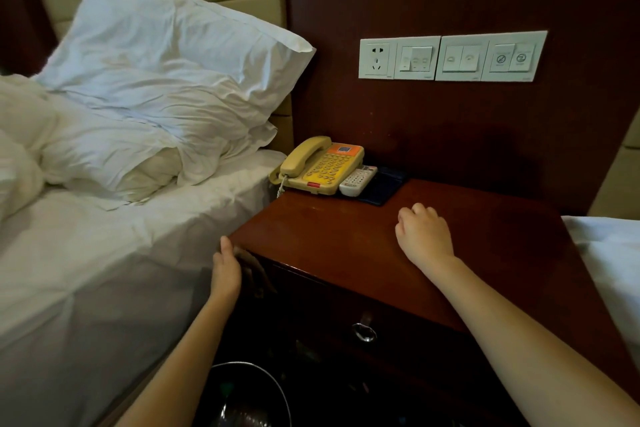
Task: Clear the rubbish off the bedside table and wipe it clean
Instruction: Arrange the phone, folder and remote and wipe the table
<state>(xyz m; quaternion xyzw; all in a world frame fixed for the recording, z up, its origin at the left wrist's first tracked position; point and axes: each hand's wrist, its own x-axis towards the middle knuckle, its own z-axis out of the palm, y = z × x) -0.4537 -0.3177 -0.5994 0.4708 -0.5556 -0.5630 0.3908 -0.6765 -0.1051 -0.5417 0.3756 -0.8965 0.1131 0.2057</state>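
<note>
The bedside table (346, 253) is dark red polished wood, and no rubbish or cloth shows on its top. My right hand (424, 236) rests on the middle of the top with its fingers curled under; nothing shows in it. My left hand (227, 270) lies flat against the table's front left corner, thumb up at the edge, its fingers straight. Below the table front, at the bottom of the view, stands a dark waste bin (277, 388) with a shiny liner.
At the table's back left sit a yellow telephone (322, 166), a white remote (356, 180) and a dark blue folder (382, 187). A drawer knob (364, 333) is on the front. A bed with pillows (156, 80) lies left, another bed (609, 253) right, a switch panel (450, 57) above.
</note>
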